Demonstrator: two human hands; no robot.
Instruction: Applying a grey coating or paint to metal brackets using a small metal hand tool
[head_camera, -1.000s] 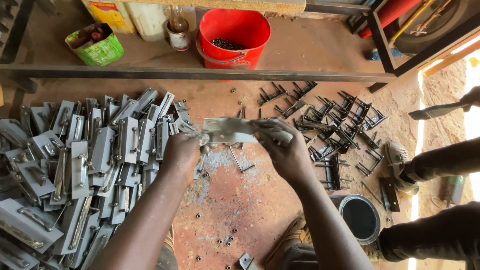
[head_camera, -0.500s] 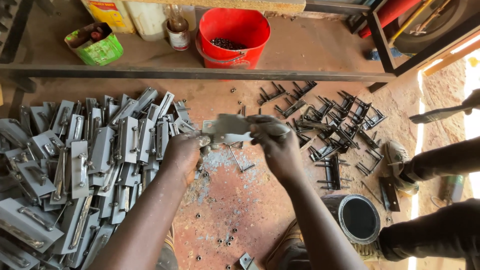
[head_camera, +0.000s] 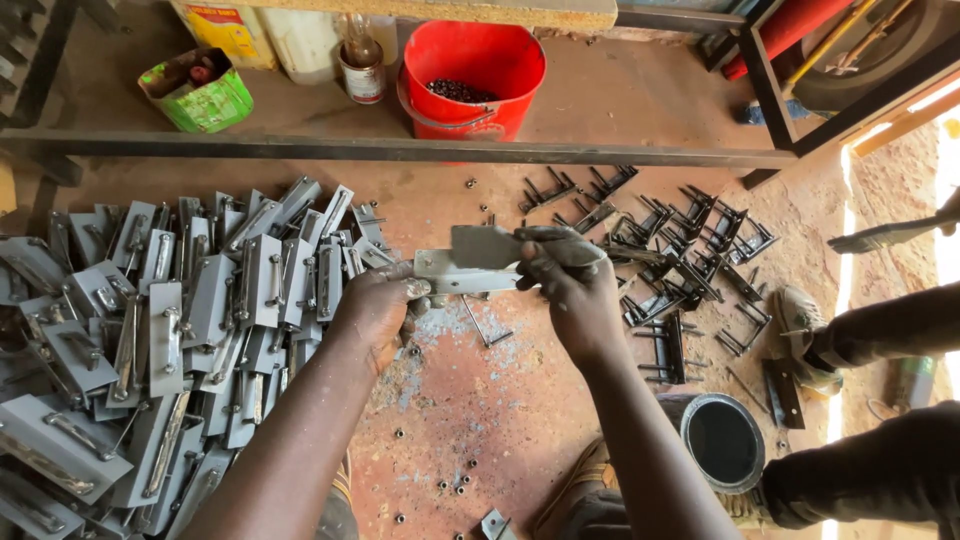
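Between both hands (head_camera: 480, 290), grey metal bracket (head_camera: 470, 262)

Grey matt metal plate (head_camera: 470, 262), heaped grey painted metal latches (head_camera: 190, 330), dark bare steel brackets (head_camera: 690, 250), glossy red plastic bucket (head_camera: 470, 75), rough reddish dusty floor (head_camera: 520, 400)

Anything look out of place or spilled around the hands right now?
Small nuts lie scattered loose on the red floor below the left hand and right hand, which hold a grey metal plate. Nothing looks damaged.
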